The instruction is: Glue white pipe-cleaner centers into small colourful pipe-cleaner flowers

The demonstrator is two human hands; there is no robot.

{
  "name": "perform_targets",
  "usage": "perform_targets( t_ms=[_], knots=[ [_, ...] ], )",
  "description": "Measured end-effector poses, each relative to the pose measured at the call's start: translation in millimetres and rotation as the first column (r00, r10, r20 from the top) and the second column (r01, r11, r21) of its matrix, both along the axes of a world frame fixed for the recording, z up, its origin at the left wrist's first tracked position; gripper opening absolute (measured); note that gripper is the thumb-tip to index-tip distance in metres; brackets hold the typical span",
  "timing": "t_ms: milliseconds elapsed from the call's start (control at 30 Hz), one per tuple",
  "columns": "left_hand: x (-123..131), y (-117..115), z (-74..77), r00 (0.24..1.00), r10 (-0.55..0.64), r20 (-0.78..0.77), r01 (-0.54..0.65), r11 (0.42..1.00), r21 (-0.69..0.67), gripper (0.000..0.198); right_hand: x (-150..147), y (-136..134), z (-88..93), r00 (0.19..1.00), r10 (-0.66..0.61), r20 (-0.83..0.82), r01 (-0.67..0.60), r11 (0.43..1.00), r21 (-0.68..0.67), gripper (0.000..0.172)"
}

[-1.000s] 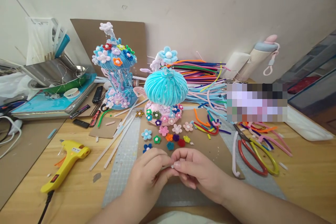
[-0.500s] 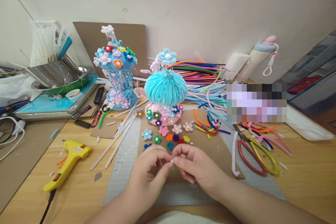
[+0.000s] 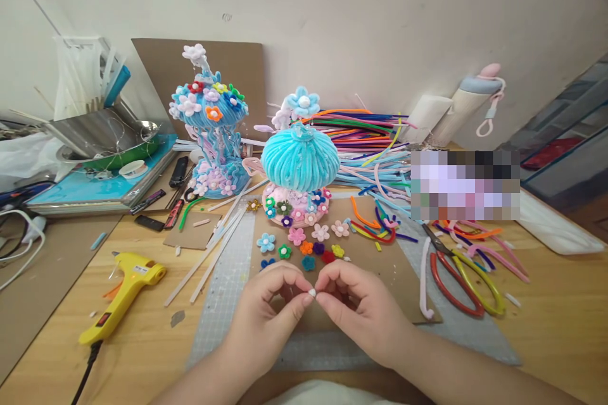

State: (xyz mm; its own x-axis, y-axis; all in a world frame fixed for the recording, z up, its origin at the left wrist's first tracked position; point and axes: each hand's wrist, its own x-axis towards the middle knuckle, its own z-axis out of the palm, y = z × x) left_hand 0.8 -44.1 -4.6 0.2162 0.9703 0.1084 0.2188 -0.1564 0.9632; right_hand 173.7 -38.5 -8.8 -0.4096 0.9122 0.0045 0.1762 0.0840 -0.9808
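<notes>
A tiny white fuzzy ball (image 3: 312, 292) sits between my hands, above the brown cardboard sheet (image 3: 380, 291). My left hand (image 3: 270, 307) pinches it between thumb and forefinger. The fingertips of my right hand (image 3: 358, 307) are closed together right beside the ball; whether they grip it too is hard to make out. Just beyond my fingers lie several small pipe-cleaner flowers, among them a light blue flower (image 3: 266, 242), a pink flower (image 3: 297, 236) and a teal flower (image 3: 308, 263). Behind them stands a turquoise-topped pipe-cleaner lamp (image 3: 300, 161) with a flowered pink base.
A yellow glue gun (image 3: 126, 291) lies at left beside white glue sticks (image 3: 213, 256). Red-and-yellow-handled scissors (image 3: 468, 278) rest at right among pipe-cleaner scraps. A second flower-covered lamp (image 3: 209, 120), a metal bowl (image 3: 99, 126) and bundled pipe cleaners (image 3: 356, 130) stand behind.
My right fingertips have shifted slightly right, away from the left ones, so the white ball between them shows more fully. Everything else on the table looks the same.
</notes>
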Motion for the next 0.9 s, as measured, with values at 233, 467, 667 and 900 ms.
perform_targets(
  t_ms=[233, 467, 667, 900],
  knots=[
    [-2, 0, -1.2, 0.985, 0.009, -0.175, 0.037, 0.967, 0.253, 0.011, -2, 2, -1.0, 0.997, -0.007, 0.072, 0.010, 0.999, -0.037, 0.008],
    [-7, -2, -12.4, 0.939, 0.005, -0.343, 0.157, 0.882, 0.444, 0.020, -6, 3, -2.5, 0.998, -0.009, 0.055, 0.013, 0.996, -0.085, 0.007],
    [-8, -4, -10.6, 0.923, 0.034, -0.384, 0.165, 0.866, 0.473, 0.022, -7, 7, -5.2, 0.988, -0.039, -0.149, 0.006, 0.977, -0.213, 0.010],
    [-100, -21, 11.2, 0.424, 0.743, -0.518, -0.517, 0.668, 0.535, 0.021, -1, 11, -8.9, 0.794, -0.056, -0.605, -0.286, 0.844, -0.454, 0.017]
  ],
)
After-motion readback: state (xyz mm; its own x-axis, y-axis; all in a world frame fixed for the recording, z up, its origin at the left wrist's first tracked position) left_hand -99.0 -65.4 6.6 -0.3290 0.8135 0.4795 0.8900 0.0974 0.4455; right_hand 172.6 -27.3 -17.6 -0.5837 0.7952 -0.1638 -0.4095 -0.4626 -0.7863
